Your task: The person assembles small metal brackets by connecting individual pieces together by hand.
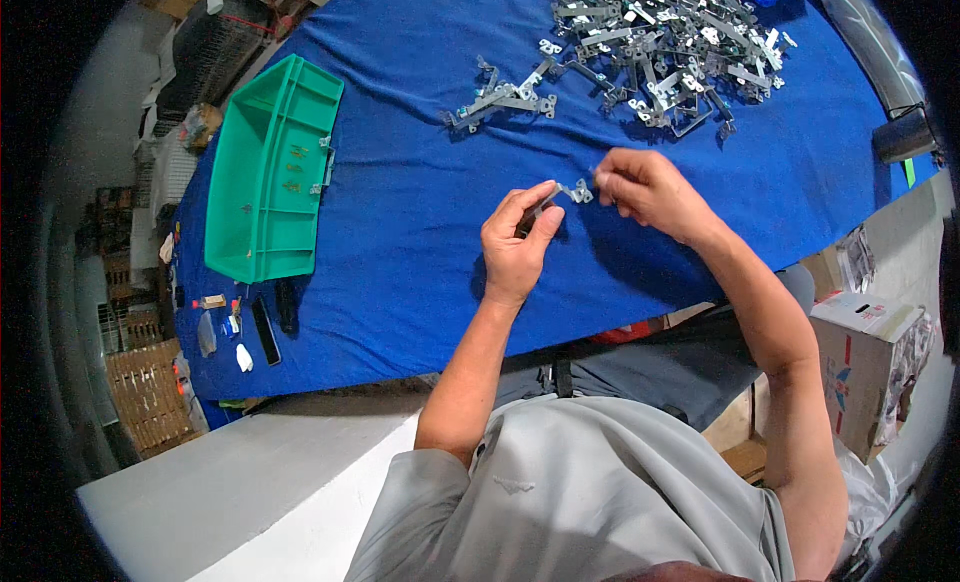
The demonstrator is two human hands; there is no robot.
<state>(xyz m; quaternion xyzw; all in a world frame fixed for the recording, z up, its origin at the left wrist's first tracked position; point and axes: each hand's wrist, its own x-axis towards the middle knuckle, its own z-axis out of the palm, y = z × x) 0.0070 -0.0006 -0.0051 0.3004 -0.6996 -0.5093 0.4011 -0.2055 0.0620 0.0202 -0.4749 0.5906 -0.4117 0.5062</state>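
Note:
Between the thumb and fingers of my left hand (515, 244) is a thin silver metal bracket (578, 193), its lobed end pointing right. My right hand (650, 194) is closed in a pinch just right of that end. What its fingertips grip, if anything, is too small to make out. Farther off lies a small cluster of similar metal brackets (508, 102), and beyond it to the right a large heap of them (655, 57).
A blue cloth (420, 252) covers the table. At the left a green plastic bin (228, 177) holds a few small brass-coloured pieces; metal parts sit on its right rim. A dark phone-like slab (265, 332) lies near it. A printed carton (865, 357) stands at right.

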